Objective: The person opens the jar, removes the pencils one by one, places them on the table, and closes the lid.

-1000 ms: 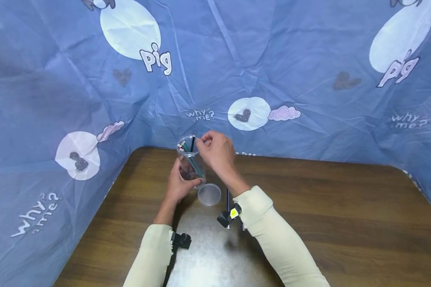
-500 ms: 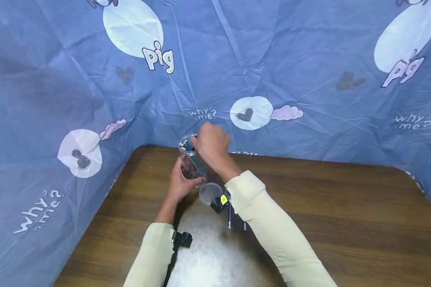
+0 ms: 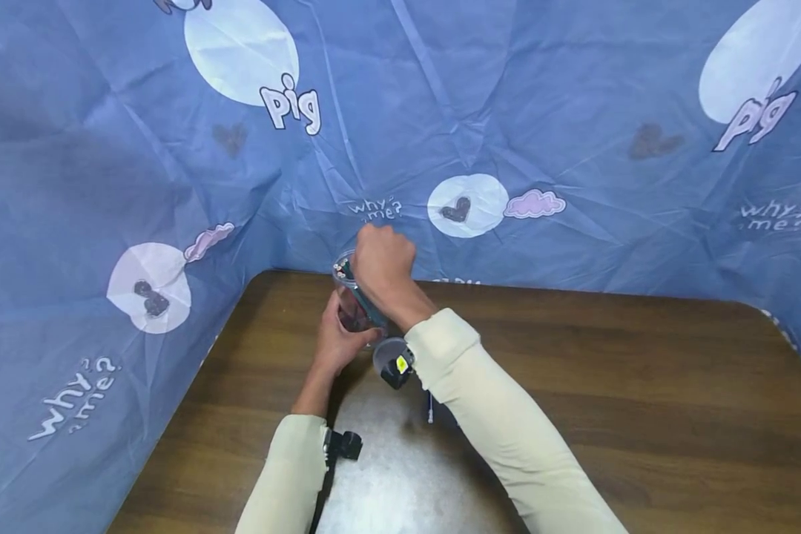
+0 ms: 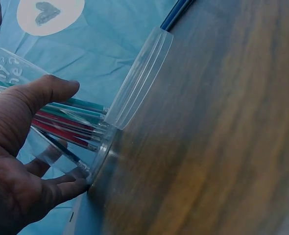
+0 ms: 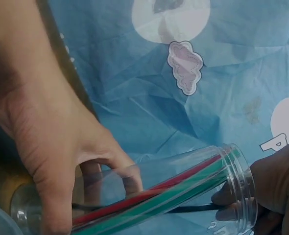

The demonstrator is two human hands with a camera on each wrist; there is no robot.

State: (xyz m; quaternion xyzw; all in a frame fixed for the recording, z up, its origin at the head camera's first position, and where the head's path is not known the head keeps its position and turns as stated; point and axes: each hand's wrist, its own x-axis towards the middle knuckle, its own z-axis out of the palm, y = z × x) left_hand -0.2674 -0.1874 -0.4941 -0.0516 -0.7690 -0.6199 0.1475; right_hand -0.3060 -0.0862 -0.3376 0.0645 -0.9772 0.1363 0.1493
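Observation:
A clear plastic jar (image 3: pixel 355 308) with several red, green and black pencils inside stands tilted near the table's back left. My left hand (image 3: pixel 337 341) grips it low, thumb on one side and fingers round the other; the left wrist view shows the silver-ended pencils (image 4: pixel 81 122) resting at its bottom. My right hand (image 3: pixel 383 267) is at the jar's mouth. In the right wrist view its fingertips (image 5: pixel 225 197) are inside the rim, pinching the end of a black pencil (image 5: pixel 196 208). A clear round lid (image 4: pixel 139 78) stands beside the jar's base.
A thin pencil (image 3: pixel 430 409) lies on the wooden table (image 3: pixel 607 400), partly under my right forearm. A dark blue pencil end (image 4: pixel 178 12) shows beyond the lid. Blue printed cloth (image 3: pixel 541 111) hangs behind and to the left.
My right hand has moved left and over the jar's mouth, its fingers going inside and now hiding the black pencil in the head view. The left hand keeps its hold on the jar.

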